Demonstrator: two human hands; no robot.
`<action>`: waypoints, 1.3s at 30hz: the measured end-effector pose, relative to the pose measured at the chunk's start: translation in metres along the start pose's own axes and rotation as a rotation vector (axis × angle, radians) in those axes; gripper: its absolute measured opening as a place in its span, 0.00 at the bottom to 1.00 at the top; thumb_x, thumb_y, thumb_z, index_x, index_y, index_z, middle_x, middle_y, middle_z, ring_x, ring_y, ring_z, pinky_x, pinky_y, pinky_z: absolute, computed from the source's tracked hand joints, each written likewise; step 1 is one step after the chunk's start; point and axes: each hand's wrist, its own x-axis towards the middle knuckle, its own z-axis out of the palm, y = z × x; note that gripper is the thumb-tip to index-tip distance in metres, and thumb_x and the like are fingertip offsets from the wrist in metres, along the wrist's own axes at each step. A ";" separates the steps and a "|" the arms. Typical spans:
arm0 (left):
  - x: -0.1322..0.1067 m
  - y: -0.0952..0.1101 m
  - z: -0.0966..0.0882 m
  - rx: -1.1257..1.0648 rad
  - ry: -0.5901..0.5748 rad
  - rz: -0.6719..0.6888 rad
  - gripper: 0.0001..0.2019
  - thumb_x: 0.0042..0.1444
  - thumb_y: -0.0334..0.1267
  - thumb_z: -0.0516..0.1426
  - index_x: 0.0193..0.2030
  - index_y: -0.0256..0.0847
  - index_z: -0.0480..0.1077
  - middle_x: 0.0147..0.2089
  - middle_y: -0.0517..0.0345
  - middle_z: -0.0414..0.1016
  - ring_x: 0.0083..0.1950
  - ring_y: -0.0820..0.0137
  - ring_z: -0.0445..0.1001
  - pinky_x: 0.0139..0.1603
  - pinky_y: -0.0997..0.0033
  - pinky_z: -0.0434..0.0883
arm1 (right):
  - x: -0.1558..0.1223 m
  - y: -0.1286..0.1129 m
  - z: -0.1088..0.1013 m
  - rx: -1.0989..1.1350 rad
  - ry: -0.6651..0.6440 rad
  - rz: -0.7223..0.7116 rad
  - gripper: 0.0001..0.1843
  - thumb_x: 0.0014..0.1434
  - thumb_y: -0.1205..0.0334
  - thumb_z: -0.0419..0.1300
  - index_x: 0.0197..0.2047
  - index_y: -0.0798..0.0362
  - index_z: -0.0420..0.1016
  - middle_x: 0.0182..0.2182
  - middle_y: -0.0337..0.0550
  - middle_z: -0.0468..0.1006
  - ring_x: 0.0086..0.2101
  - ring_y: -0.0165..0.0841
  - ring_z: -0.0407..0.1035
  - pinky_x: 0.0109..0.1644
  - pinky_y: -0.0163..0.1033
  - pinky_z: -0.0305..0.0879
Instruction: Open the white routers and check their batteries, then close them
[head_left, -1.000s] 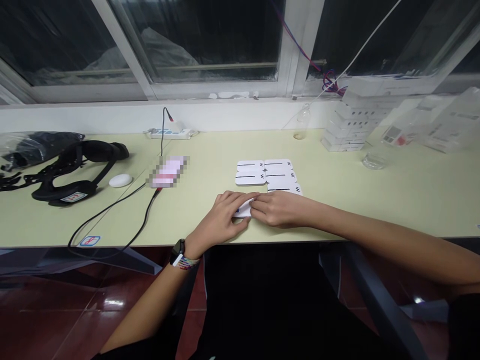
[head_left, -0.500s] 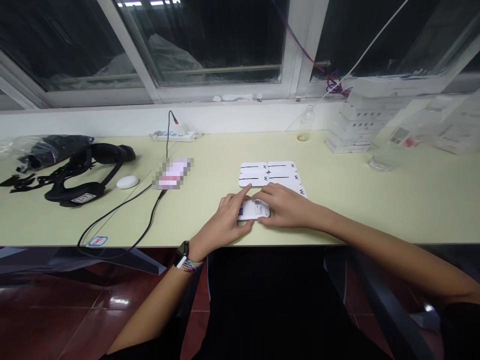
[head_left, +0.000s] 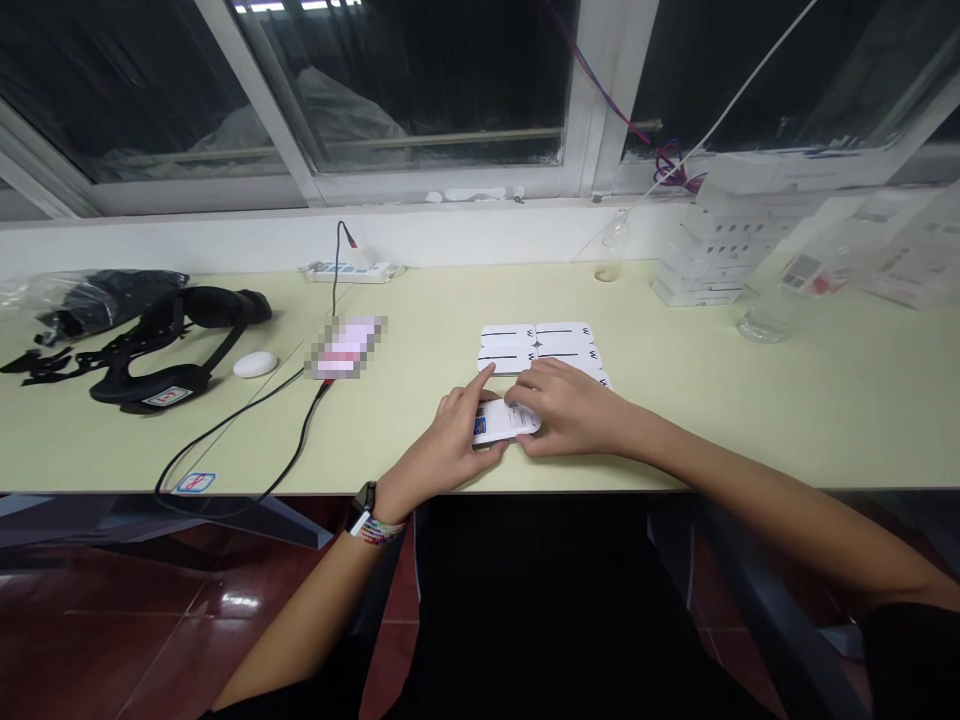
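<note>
A flat white device with rounded corners (head_left: 499, 422) lies at the front of the desk, showing a blue sticker and a printed label; its exact kind is unclear. My left hand (head_left: 456, 438) grips its left end, thumb along the near edge and index finger stretched forward. Around the right end, my right hand (head_left: 566, 410) is closed, fingers bent over the far side and top, covering part of the label. Just beyond are several similar white pieces (head_left: 508, 357) laid side by side, marked with black lines and a letter like W. My right hand partly hides the nearest one.
To the left are a phone (head_left: 346, 347) with a cable, a white oval object (head_left: 255, 364) and a black headset (head_left: 150, 385). A power strip (head_left: 356, 271) sits by the wall. White boxes (head_left: 701, 270) and a clear bottle (head_left: 765, 320) stand at the right.
My right fingers have curled further and moved slightly over the device's top. The device looks slightly tilted compared with before. My left index finger has shifted a little left.
</note>
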 end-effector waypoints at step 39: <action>-0.008 -0.022 -0.019 -0.093 -0.021 -0.096 0.54 0.63 0.37 0.63 0.86 0.57 0.33 0.68 0.47 0.68 0.73 0.51 0.67 0.78 0.42 0.60 | 0.022 0.007 0.005 0.262 -0.190 -0.032 0.14 0.69 0.69 0.54 0.51 0.51 0.79 0.41 0.43 0.78 0.33 0.32 0.65 0.34 0.39 0.52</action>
